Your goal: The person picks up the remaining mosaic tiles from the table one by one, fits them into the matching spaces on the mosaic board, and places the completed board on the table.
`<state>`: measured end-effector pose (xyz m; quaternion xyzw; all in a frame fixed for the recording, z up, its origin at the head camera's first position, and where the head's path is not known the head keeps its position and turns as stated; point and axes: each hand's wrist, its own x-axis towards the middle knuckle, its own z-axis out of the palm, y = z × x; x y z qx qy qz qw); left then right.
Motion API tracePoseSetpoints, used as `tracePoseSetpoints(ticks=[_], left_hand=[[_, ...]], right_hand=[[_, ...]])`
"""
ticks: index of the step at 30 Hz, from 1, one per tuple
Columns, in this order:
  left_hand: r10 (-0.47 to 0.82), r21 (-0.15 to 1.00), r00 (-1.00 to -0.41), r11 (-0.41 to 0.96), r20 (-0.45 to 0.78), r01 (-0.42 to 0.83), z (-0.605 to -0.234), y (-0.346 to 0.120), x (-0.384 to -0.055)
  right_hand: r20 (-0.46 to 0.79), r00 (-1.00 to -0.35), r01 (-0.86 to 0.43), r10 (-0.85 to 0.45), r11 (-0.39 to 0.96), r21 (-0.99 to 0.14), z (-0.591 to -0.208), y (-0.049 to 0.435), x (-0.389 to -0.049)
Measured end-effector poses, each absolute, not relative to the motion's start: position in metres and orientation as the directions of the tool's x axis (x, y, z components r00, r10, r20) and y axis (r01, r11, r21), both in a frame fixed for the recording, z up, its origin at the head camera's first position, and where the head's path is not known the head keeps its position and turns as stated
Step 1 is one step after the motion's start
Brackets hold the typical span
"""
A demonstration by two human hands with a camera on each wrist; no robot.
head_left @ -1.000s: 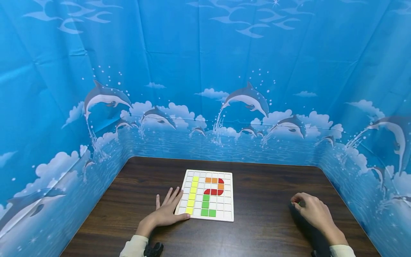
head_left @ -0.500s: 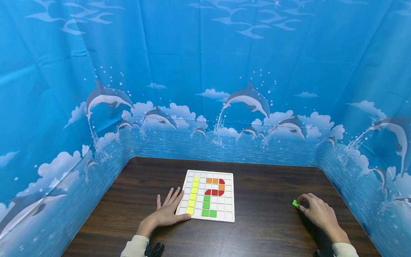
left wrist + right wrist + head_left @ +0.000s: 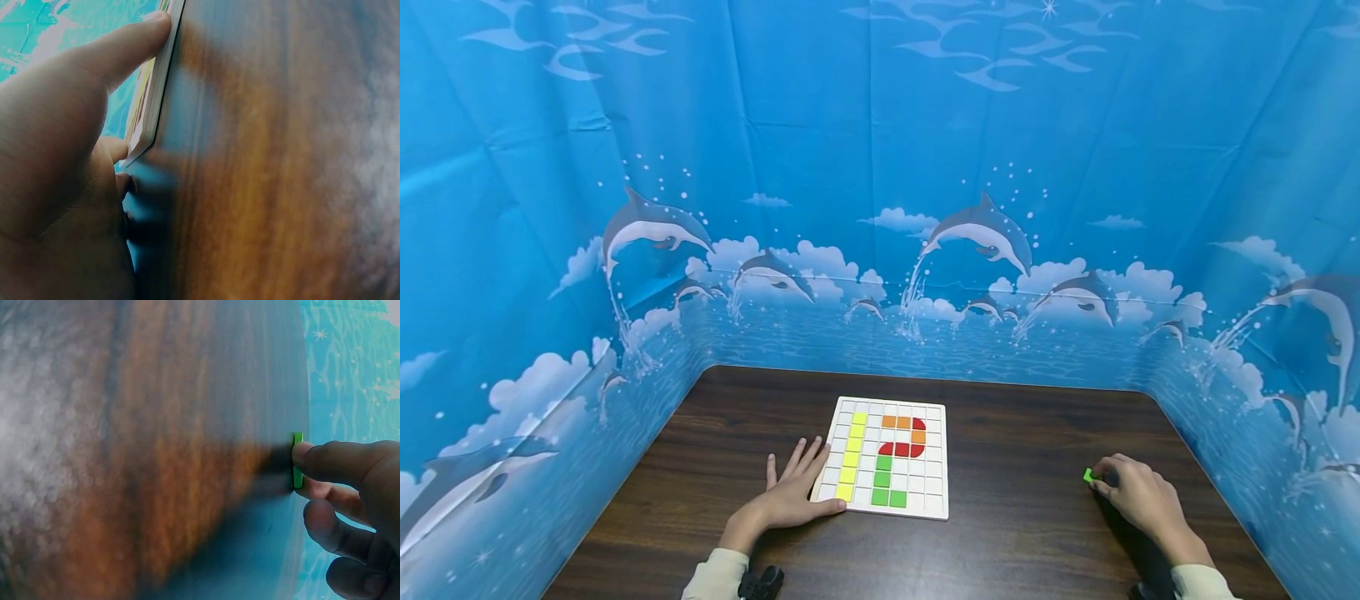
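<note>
A white square grid board (image 3: 917, 483) lies on the table, bearing a column of yellow tiles (image 3: 849, 459), an orange and red curve of tiles (image 3: 901, 449) and several green tiles (image 3: 881, 479). My left hand (image 3: 786, 497) rests at the board's left side with fingers spread, its thumb along the near edge. The left wrist view shows that thumb (image 3: 134, 47) against the board's side (image 3: 153, 100). Far to the right, my right hand (image 3: 1138, 496) pinches a small green tile (image 3: 1087, 475) at the tabletop. In the right wrist view, thumb and fingertip meet the thin green tile (image 3: 298, 478).
The dark wood-grain table (image 3: 1000, 533) runs back to a blue dolphin-print curtain (image 3: 865, 167), which encloses it at the rear and both sides. A dark wrist device (image 3: 762, 582) sits on the left wrist.
My right hand first covers the green tile, then shifts slightly right, leaving it showing at the fingertips; now the fingers cover more of it. My left hand stays on the board.
</note>
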<state>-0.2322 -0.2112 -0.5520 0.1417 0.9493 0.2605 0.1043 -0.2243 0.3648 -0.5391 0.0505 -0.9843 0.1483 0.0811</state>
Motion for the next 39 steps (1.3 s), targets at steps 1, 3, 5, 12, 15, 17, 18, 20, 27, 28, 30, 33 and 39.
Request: tracePoseSetpoints(ticks=[1, 3, 5, 12, 15, 17, 18, 20, 27, 28, 30, 33, 39], left_hand=[[0.323, 0.518, -0.938, 0.828, -0.129, 0.214, -0.552, -0.211, -0.232], [0.319, 0.512, -0.938, 0.833, -0.135, 0.209, -0.552, -0.211, -0.233], [0.317, 0.511, -0.939, 0.834, -0.133, 0.209, -0.552, -0.211, -0.233], [0.319, 0.515, -0.939, 0.830, -0.126, 0.213, -0.550, -0.211, -0.232], [0.321, 0.516, -0.939, 0.829, -0.124, 0.215, -0.551, -0.211, -0.232], [0.321, 0.514, -0.939, 0.830, -0.125, 0.216, -0.552, -0.212, -0.233], [0.321, 0.512, -0.939, 0.831, -0.125, 0.216, -0.552, -0.212, -0.233], [0.322, 0.513, -0.938, 0.831, -0.126, 0.216, -0.552, -0.212, -0.233], [0.323, 0.520, -0.937, 0.828, -0.132, 0.212, -0.551, -0.212, -0.232], [0.323, 0.519, -0.937, 0.828, -0.133, 0.212, -0.552, -0.212, -0.232], [0.322, 0.516, -0.937, 0.831, -0.136, 0.210, -0.552, -0.212, -0.232], [0.322, 0.515, -0.937, 0.831, -0.138, 0.210, -0.552, -0.212, -0.232], [0.332, 0.539, -0.936, 0.813, -0.119, 0.220, -0.552, -0.211, -0.232]], right_hand=[[0.175, -0.982, -0.123, -0.075, 0.952, -0.281, -0.539, 0.365, -0.224], [0.174, -0.982, -0.120, -0.073, 0.952, -0.281, -0.539, 0.365, -0.225], [0.170, -0.983, -0.118, -0.071, 0.952, -0.283, -0.538, 0.365, -0.225], [0.155, -0.986, -0.108, -0.064, 0.951, -0.289, -0.538, 0.366, -0.226], [0.154, -0.986, -0.104, -0.060, 0.951, -0.291, -0.538, 0.366, -0.226], [0.156, -0.986, -0.102, -0.058, 0.951, -0.293, -0.538, 0.365, -0.225], [0.158, -0.986, -0.104, -0.059, 0.950, -0.293, -0.538, 0.365, -0.225], [0.162, -0.985, -0.103, -0.057, 0.950, -0.295, -0.537, 0.364, -0.224], [0.162, -0.985, -0.101, -0.053, 0.945, -0.310, -0.536, 0.358, -0.223], [0.164, -0.985, -0.104, -0.053, 0.943, -0.315, -0.536, 0.357, -0.223], [0.170, -0.984, -0.107, -0.054, 0.940, -0.323, -0.536, 0.355, -0.223], [0.186, -0.981, -0.123, -0.062, 0.935, -0.333, -0.537, 0.350, -0.222], [0.228, -0.969, -0.171, -0.096, 0.926, -0.336, -0.537, 0.339, -0.221]])
